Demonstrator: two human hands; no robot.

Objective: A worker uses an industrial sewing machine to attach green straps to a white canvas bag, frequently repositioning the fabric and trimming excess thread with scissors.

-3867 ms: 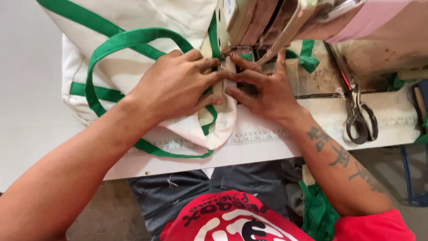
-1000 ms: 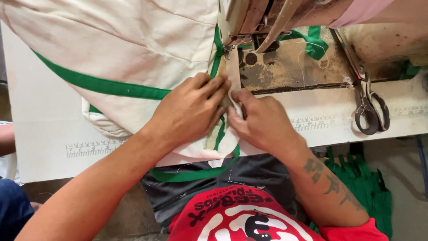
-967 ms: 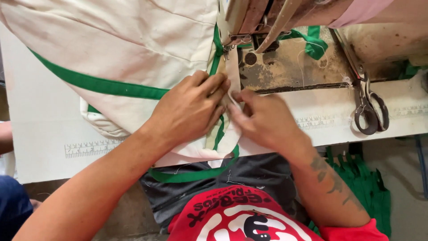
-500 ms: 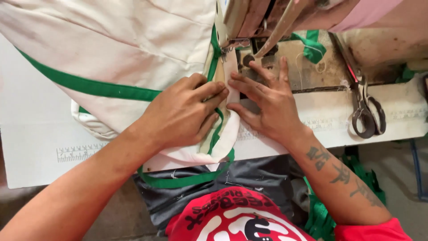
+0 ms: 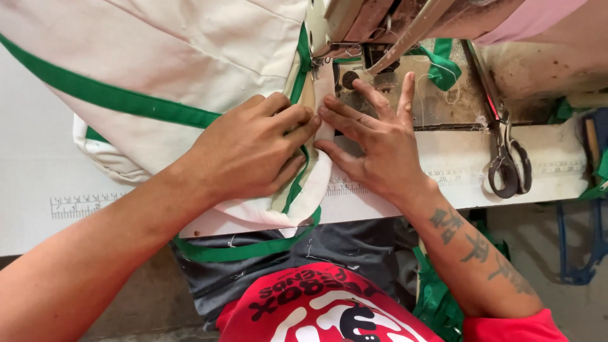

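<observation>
left hand [image 5: 250, 149] laid palm down and nearly flat on the cream canvas bag with green webbing trim [image 5: 158, 76], fingers together and slightly curled, tips pressing the folded edge rather than gripping it. right hand [image 5: 373, 136] spread wide open just beside it, fingers fanned toward the machine, index and middle fingertips pinning the same cream edge, thumb resting lower against the fold; nothing clasped, only pressed flat. fingertips of both hands almost touching across a narrow green webbing strip [image 5: 297, 183] sewn along the bag's edge.

strip's long axis running away from the body, straight up toward the presser foot of the worn beige sewing machine [image 5: 354, 25], upper end reaching under the machine head, lower end curling off the table edge toward the lap. bulk of the bag spread to the left and upper left, a second green band [image 5: 107, 98] crossing it on a slant.

white worktable with a printed ruler strip [image 5: 38, 183] under everything. to the right, dark metal scissors [image 5: 506, 164] lying on the table, blades pointing away from the body, well apart from the right hand. green fabric scraps [image 5: 437, 301] hanging below the table edge beside the tattooed right forearm.
</observation>
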